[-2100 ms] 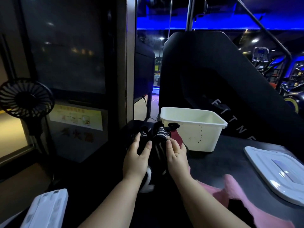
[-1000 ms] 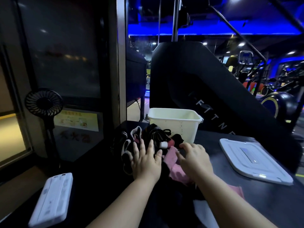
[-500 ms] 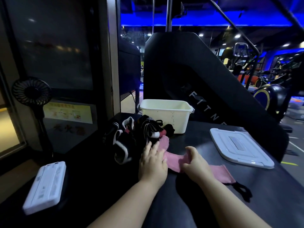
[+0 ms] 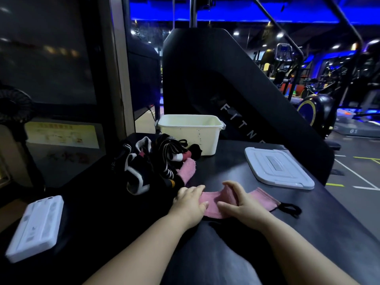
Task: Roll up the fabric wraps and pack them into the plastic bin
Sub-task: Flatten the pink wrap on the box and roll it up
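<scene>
Two hands work at 6 o'clock. The left hand [image 4: 190, 204] presses flat fingers on one pink fabric wrap [image 4: 263, 199], and the right hand [image 4: 240, 199] pinches a raised fold of it. A second ago the wrap was bunched against the pile; now it stretches across the black table [image 4: 226, 167] toward 3 o'clock. One white rectangular device [image 4: 35, 225] lies at 8 o'clock. One heap of black-and-white striped wraps [image 4: 148, 163] sits at 11 o'clock, and one white plastic lid [image 4: 277, 167] at 2 o'clock. At 12 o'clock stands one cream plastic bin [image 4: 191, 132]. Behind it, one black machine panel [image 4: 226, 83] reads "FITN".
</scene>
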